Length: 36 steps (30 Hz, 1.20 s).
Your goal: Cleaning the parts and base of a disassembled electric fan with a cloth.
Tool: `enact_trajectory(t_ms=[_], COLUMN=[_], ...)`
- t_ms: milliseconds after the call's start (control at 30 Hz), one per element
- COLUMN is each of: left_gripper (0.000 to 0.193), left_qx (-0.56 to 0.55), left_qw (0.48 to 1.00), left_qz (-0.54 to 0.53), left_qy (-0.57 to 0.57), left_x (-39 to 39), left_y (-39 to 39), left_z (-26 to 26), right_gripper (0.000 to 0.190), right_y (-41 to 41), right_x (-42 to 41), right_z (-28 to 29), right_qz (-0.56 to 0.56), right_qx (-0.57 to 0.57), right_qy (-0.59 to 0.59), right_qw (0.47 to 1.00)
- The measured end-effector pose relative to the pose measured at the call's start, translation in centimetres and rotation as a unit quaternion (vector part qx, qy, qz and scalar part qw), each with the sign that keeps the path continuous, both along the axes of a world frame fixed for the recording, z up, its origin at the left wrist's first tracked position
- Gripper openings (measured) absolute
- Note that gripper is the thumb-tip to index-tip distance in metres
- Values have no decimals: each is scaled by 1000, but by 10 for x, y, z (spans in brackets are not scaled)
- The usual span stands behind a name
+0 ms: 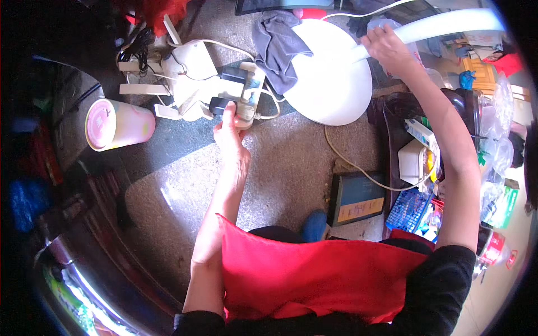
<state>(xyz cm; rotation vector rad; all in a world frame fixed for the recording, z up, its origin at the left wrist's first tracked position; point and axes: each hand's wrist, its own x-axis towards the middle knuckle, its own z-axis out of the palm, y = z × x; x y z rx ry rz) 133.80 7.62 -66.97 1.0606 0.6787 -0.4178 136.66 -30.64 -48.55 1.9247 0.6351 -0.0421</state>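
My left hand point(233, 145) reaches to a white power strip point(253, 86), one fingertip touching a black plug-in adapter point(220, 105) near its close end. The other fingers are bent and partly hidden, so any grip is unclear. A small red light glows on the strip beside that fingertip. My right hand point(388, 50) is closed around the pale stem point(449, 26) of a white stand with a broad round base point(332, 88). The stem slants up to the right. A grey cloth point(279, 50) drapes over the base's left edge.
Left of the strip stands a white router point(191, 71) with several antennas and cables. A pink lidded cup point(122, 124) lies tilted at the left. On the right are a dark flat box point(357, 199), a blue plastic basket point(408, 210) and a loose white cable point(357, 170).
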Motion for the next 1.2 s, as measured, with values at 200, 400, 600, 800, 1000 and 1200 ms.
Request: enact_trajectory(t_ms=[200,400,600,800,1000,1200], left_gripper=[69,67,59,42,39,29], left_qx=[50,381,381,539,611,632], left_qw=[996,899,684,368,260,337], left_qz=[-62,-117,-277,-467,-474,-503], left_qy=[-36,-183,-557,-597,-578,-483], left_x=[1,-52,-68,-32,-4,29], left_y=[16,-1,-25,-48,-48,-51], left_z=[-8,3,41,-29,-32,-18], right_gripper=[19,5,6,4,6,8], right_y=[3,7,13,25,31,81], right_x=[0,15,13,0,-37,-83], right_z=[-3,-6,-1,-5,-4,8], right_qz=[-8,-266,-84,-98,-78,-129], right_qx=[39,-2,17,1,41,-11], right_qy=[-29,30,50,73,48,74], right_qw=[999,963,995,992,995,989])
